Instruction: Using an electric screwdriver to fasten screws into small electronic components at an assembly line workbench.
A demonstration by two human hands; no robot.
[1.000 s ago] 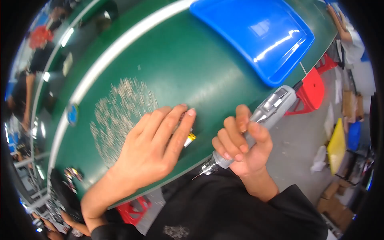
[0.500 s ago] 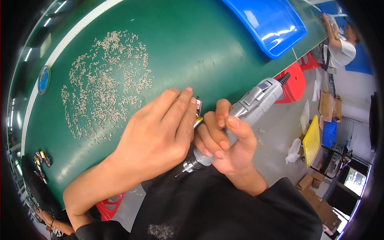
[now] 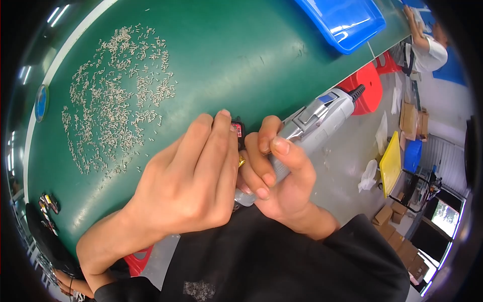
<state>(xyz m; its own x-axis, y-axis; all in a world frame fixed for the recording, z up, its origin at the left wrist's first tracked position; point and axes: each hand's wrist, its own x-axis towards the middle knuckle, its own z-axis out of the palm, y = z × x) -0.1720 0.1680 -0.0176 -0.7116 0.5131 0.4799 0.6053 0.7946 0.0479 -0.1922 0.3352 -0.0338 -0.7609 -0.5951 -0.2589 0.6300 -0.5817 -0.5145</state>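
Note:
My right hand [image 3: 282, 176] is wrapped round a grey electric screwdriver [image 3: 319, 118]. Its cable end points up and to the right, and its bit end is hidden behind my left hand. My left hand [image 3: 188, 173], fingers together, closes on a small block-like part [image 3: 237, 129] with black, red and gold showing. Most of that part is covered by my fingers, so its kind does not show. Both hands meet just off the table edge, in front of my dark top. Many small pale screw-like pieces [image 3: 115, 103] lie scattered on the green table [image 3: 211, 65].
A blue bin [image 3: 347, 40] stands at the far right of the table. Several small multicoloured parts [image 3: 49, 204] lie at the left edge, beside a round blue dish [image 3: 42, 103]. Red stools [image 3: 365, 90] stand by the table. Other people are at the upper right and lower left.
The screwdriver's tip, seen below my left hand before, is now hidden behind it. Both hands have shifted slightly left. The part shows a red face now. The view has shifted a little.

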